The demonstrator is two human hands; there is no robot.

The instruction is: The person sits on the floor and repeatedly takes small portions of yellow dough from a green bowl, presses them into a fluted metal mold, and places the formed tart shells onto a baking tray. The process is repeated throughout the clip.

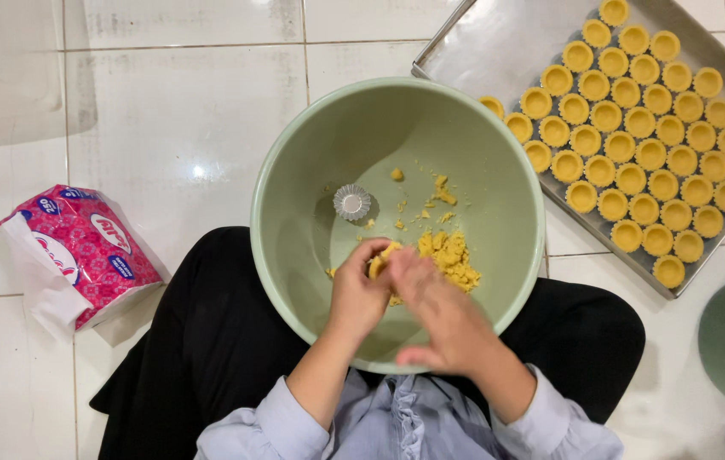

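- Pale green bowl, round and deep, sits upright on the seated person's lap.
- Crumbly yellow dough lies heaped on the bowl's bottom, with loose crumbs scattered beyond it.
- Small fluted metal tart mould rests inside the bowl, apart from the heap.

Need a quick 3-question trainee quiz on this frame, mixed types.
1. True or false: the small fluted metal mould lies inside the pale green round bowl.
2. Where do the filled yellow pastry shells sit? A) metal baking tray B) white tiled floor C) bowl
3. What do the left hand and right hand press between them?

Key: 1 true. 2 A. 3 a piece of crumbly yellow dough.
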